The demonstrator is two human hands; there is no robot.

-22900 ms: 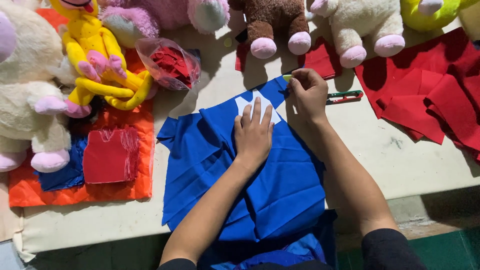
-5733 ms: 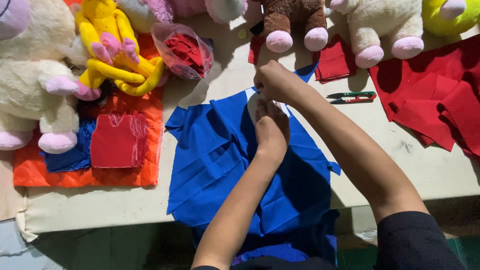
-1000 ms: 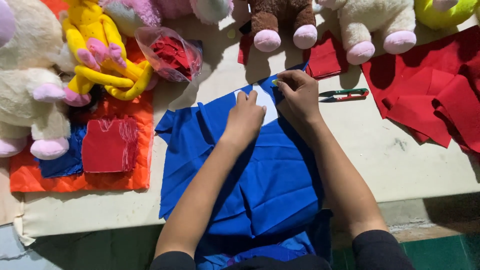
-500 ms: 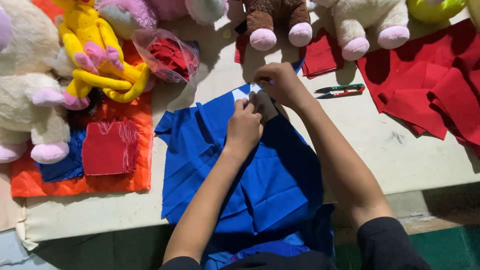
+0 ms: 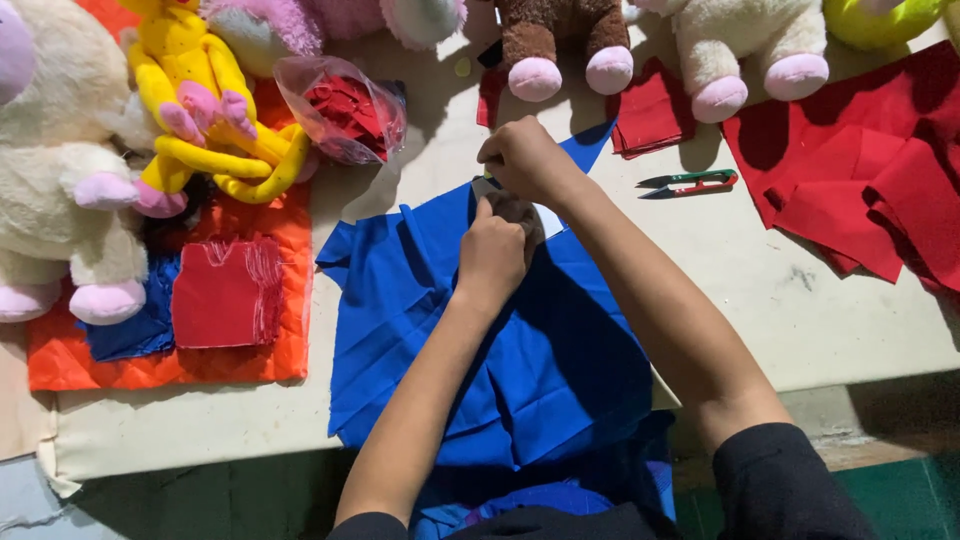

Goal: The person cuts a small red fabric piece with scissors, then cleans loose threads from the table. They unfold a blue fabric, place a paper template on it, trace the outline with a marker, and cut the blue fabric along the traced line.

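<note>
A pale, cream-covered worktable [image 5: 800, 300] fills the frame, scuffed at the right and ending in a rough edge along the bottom, with dark green floor below it. In the middle lies a stack of bright blue cloth [image 5: 520, 370], smooth woven stuff with soft folds, spilling over the table's near edge. On its upper part sits a small whitish pattern piece [image 5: 548, 218], mostly hidden by the hands.

The left hand [image 5: 492, 255] presses down on the blue cloth just below that piece, fingers curled and flat against the fabric. The right hand [image 5: 520, 160] is directly above it, at the cloth's top edge, closed in a loose fist with fingertips pinched together; whatever it pinches is too small to make out. The two hands almost touch.

Right of the hands, well clear of the cloth, lies a pair of small green-handled thread snips [image 5: 690, 182]. Farther right, flat red felt pieces [image 5: 860, 170] overlap in a heap, and a smaller dark red square [image 5: 650, 115] lies near the top centre.

Along the top edge sit plush toys: a brown one with pink feet [image 5: 565, 45], a cream one [image 5: 730, 50] beside it, a yellow long-limbed one [image 5: 200, 100] at upper left, and a large fluffy cream one [image 5: 60, 170] at the far left. A clear plastic bag of red scraps [image 5: 345, 110] rests between the yellow toy and the blue cloth. At lower left an orange felt sheet [image 5: 170, 355] carries a red cut-out piece [image 5: 228, 292] with chalk marks and a blue scrap [image 5: 135, 325].
</note>
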